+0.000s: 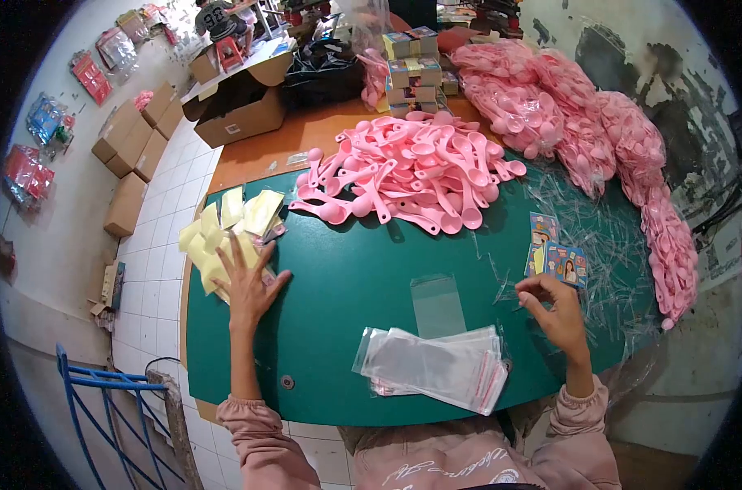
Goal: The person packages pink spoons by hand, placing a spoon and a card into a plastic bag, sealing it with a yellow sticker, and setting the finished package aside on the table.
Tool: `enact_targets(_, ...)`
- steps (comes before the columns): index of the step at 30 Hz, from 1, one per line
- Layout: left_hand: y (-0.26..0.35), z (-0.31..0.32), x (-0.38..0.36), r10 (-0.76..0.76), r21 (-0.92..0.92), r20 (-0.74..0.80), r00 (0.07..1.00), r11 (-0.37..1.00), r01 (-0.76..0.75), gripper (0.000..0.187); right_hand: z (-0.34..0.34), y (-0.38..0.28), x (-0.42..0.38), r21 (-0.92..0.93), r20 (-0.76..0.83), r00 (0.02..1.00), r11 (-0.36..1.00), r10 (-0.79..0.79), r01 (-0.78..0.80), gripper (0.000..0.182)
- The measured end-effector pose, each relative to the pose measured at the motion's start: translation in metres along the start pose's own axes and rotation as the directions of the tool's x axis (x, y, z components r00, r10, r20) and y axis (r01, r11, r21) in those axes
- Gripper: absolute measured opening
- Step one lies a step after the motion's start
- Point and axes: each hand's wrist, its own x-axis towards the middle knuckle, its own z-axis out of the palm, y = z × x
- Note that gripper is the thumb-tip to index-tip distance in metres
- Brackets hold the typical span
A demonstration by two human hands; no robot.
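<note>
Left hand [248, 282] spread on yellow slips [203, 241]; right hand [555, 313] near cards [567, 263], its grip unclear.

- Head view: worn on the head, facing forward and down over a green-topped bench [330, 286].
- Close: bare left hand [250, 282] and right hand [557, 314], from above.
- Far, upper left: a seated person [222, 23].

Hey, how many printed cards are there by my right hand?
2 visible, just beyond your right hand: the farther printed card, and the nearer printed card to its right. More may be hidden underneath.
</note>
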Motion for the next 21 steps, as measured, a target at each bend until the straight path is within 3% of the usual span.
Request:
enact_targets(4,-0.035,0.012,0.014,-0.090,0.018,-0.079,0.993,0.996,0.092,0.053,-0.001,0.006,-0.005,-0.036,0.030,0.999,0.999,0.030,-0.029,0.013)
enact_targets(5,-0.056,0.024,0.022,-0.053,-0.039,-0.134,0.989,0.998,0.049,0.050,-0.001,0.007,-0.007,-0.031,0.033,0.999,0.999,0.035,-0.034,0.013)
enact_targets(8,-0.070,0.003,0.036,-0.212,0.012,-0.025,0.977,0.977,0.212,0.048,-0.002,0.010,-0.012,-0.032,0.032,0.999,0.999,0.043,-0.042,0.013)
enact_targets(9,-0.101,0.019,0.044,-0.132,-0.036,-0.090,0.987,0.991,0.130,0.049,-0.003,0.011,-0.013,-0.040,0.038,0.998,0.998,0.048,-0.047,0.013)
enact_targets(10,-0.108,0.014,0.050,-0.163,-0.014,-0.041,0.986,0.987,0.163,0.051,-0.004,0.011,-0.014,-0.039,0.031,0.998,0.998,0.047,-0.046,0.013)
enact_targets(12,-0.136,0.019,0.062,-0.086,0.003,-0.044,0.995,0.996,0.087,0.051,-0.006,0.012,-0.016,-0.045,0.037,0.998,0.998,0.048,-0.047,0.013)
enact_targets(13,-0.120,0.006,0.061,-0.082,0.004,-0.044,0.996,0.997,0.082,0.051,-0.008,0.012,-0.016,-0.044,0.033,0.998,0.998,0.050,-0.049,0.013)
enact_targets(15,-0.088,-0.018,0.063,-0.331,0.236,-0.174,0.927,0.900,0.366,0.049,-0.011,0.010,-0.019,-0.052,0.016,0.999,0.997,0.049,-0.048,0.013)
enact_targets(16,-0.084,-0.014,0.068,-0.327,0.238,-0.171,0.930,0.902,0.361,0.049,-0.012,0.010,-0.020,-0.052,0.013,0.998,0.997,0.054,-0.054,0.013)
enact_targets(18,-0.076,-0.005,0.080,-0.022,-0.012,-0.450,0.893,1.000,0.018,0.041,-0.015,0.010,-0.019,-0.068,0.006,0.998,0.996,0.063,-0.062,0.013)
enact_targets(19,-0.055,-0.008,0.086,0.125,-0.099,-0.380,0.917,0.980,-0.174,0.033,-0.014,0.009,-0.019,-0.069,0.006,0.998,0.996,0.063,-0.062,0.013)
enact_targets(21,0.003,-0.012,0.089,0.325,-0.241,-0.298,0.898,0.884,-0.400,0.032,-0.010,0.006,-0.017,-0.043,0.010,0.999,0.998,0.038,-0.038,0.013)
